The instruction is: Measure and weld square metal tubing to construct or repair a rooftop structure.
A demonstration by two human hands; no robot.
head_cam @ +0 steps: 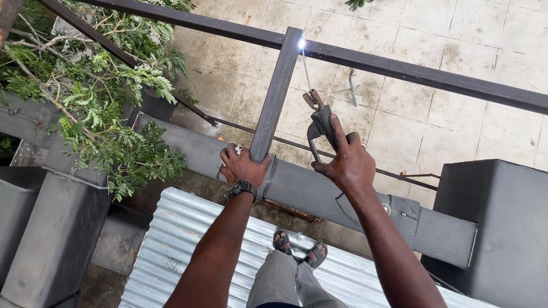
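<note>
My left hand, with a black wristwatch on the wrist, grips the lower end of a dark square steel bar. That bar runs up to a long crosswise steel tube. My right hand is closed on a welding electrode holder. Its thin rod reaches up to the joint of the two bars, where a bright white arc spark glows.
I stand in sandals on a corrugated metal sheet, high above a tiled yard. A grey concrete beam runs below my hands. Leafy branches fill the left. A grey block rises at right.
</note>
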